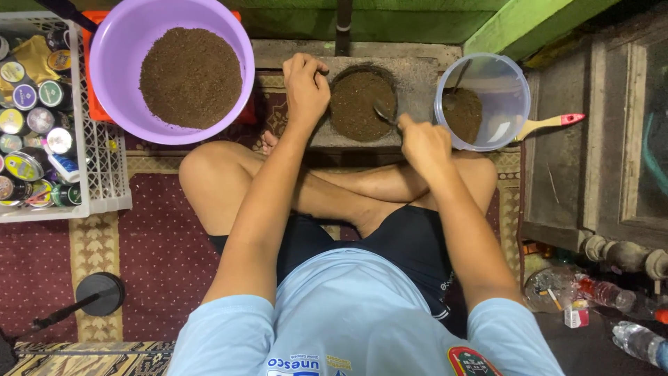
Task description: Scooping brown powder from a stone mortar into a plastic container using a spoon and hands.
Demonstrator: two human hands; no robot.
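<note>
I sit cross-legged on a carpet. My left hand (305,85) is closed on the left rim of a small dark round bowl (361,104) filled with brown powder, which rests on a grey stone block (417,73). My right hand (422,143) grips a metal spoon (385,113) whose tip dips into the powder at the bowl's right side.
A large purple basin (172,68) of the same brown powder sits at the upper left. A clear plastic tub (482,101) with powder and a spoon stands right of the block, a paintbrush (550,122) beside it. A white crate (97,167) of small round tins is far left. Plastic bottles (612,299) lie lower right.
</note>
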